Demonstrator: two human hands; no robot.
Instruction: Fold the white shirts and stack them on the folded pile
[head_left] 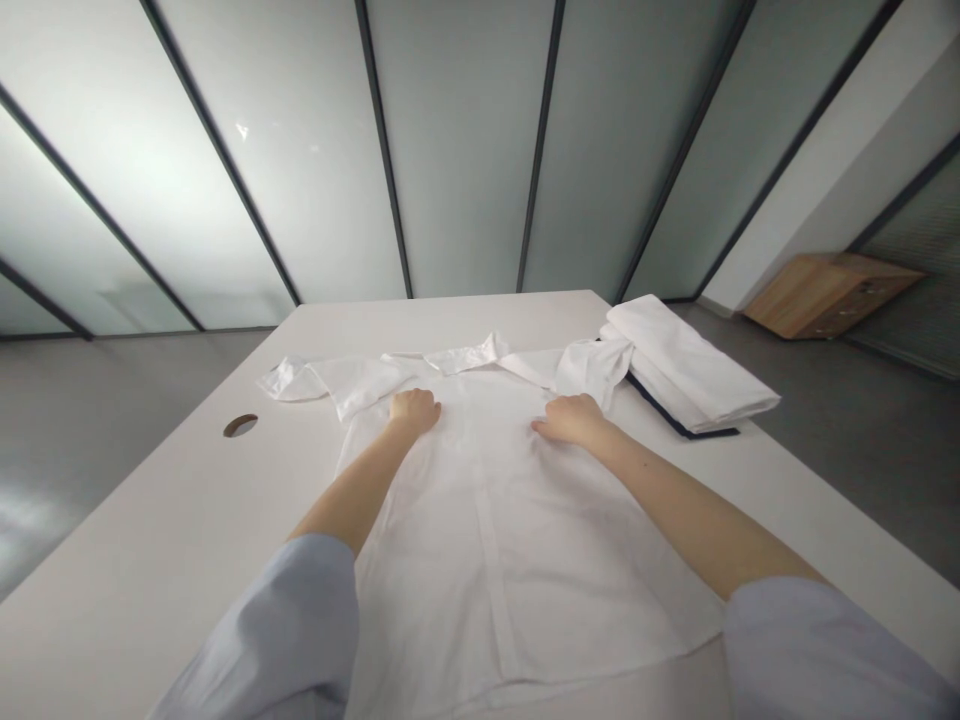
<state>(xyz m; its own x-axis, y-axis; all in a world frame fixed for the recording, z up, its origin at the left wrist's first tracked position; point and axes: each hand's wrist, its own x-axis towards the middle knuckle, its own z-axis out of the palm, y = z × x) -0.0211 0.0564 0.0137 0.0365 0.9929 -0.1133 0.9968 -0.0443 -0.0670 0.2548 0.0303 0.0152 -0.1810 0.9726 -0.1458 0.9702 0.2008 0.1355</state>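
Observation:
A white shirt [495, 520] lies spread flat on the white table [150, 540], collar at the far end and front placket running toward me. My left hand [414, 410] rests on the shirt near its left shoulder, fingers curled under into a loose fist. My right hand [571, 418] presses on the shirt near its right shoulder, fingers bent and close together on the cloth. The short sleeves stick out to each side past my hands.
A stack of folded white garments [686, 370] sits on a dark flat thing at the table's far right. A round cable hole [240, 425] is in the tabletop at the left. Frosted glass panels stand behind; a wooden cabinet [829, 292] is on the floor at right.

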